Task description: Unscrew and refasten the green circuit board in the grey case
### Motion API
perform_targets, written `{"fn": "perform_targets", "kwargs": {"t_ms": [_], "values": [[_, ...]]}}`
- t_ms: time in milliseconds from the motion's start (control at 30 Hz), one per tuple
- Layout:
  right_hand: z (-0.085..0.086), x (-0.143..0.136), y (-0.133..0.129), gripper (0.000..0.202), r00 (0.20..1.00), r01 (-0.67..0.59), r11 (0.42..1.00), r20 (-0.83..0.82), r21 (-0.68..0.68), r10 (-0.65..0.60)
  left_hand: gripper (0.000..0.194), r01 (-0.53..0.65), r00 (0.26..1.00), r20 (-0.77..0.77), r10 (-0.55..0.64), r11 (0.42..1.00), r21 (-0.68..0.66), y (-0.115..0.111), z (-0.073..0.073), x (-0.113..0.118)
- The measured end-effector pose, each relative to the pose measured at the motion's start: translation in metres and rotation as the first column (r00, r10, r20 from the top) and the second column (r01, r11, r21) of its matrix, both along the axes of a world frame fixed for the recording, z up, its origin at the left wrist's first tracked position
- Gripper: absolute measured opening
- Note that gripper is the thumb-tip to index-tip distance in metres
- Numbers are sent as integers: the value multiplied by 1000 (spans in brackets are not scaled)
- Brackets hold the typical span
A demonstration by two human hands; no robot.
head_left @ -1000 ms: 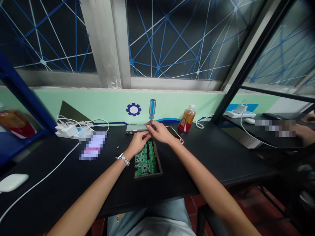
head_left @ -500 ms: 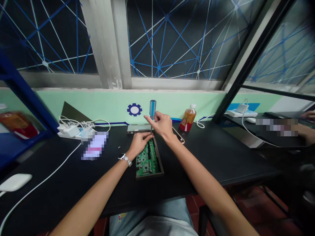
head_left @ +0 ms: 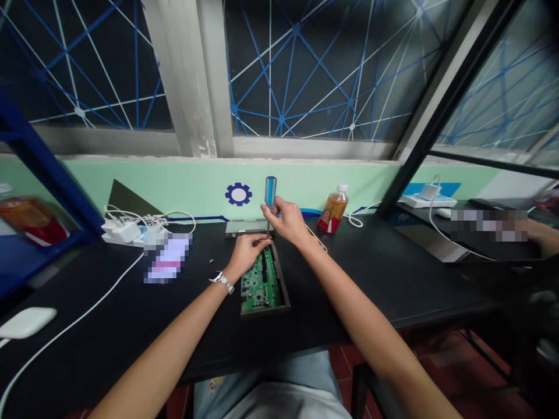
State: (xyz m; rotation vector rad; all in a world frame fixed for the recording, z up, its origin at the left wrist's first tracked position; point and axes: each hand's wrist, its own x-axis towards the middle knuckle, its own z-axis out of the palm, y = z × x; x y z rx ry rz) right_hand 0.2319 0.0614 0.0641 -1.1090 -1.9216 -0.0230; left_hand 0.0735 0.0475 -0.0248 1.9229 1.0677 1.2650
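A green circuit board (head_left: 257, 285) lies in a dark metal frame (head_left: 283, 279) on the black table. Upright over the frame's far end stands a screwdriver (head_left: 271, 192) with a clear blue handle. My right hand (head_left: 286, 220) grips the lower part of that handle, thumb and fingers closed on it. The fingertips of my left hand (head_left: 248, 253) are pinched together beside the screwdriver's shaft, at the far edge of the frame; what they hold, if anything, is too small to name. The screwdriver's tip is hidden by the fingers.
Behind the frame lies a flat grey metal piece (head_left: 244, 228). A drink bottle (head_left: 333, 209) stands to the right. On the left are a power strip (head_left: 126, 231) with cables, a blurred phone (head_left: 169, 259), a tiny screw (head_left: 211, 261) and a white device (head_left: 28, 323).
My right thumb and fingers have closed around the screwdriver handle, where the thumb was stretched out before. My left hand has barely moved.
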Motion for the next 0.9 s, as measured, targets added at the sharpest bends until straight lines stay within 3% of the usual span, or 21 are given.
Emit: {"fn": "perform_targets", "kwargs": {"t_ms": [233, 667, 900], "values": [[2, 0, 3, 30, 999, 3, 1000, 34, -31, -2, 29, 3, 1000, 0, -3, 1000, -1, 2, -3, -1], [8, 3, 7, 24, 985, -163, 982, 37, -94, 167, 27, -8, 1000, -18, 8, 1000, 16, -3, 2, -1], [5, -4, -2, 43, 1000, 6, 1000, 2, 11, -6, 23, -26, 1000, -5, 26, 1000, -6, -2, 3, -1]]}}
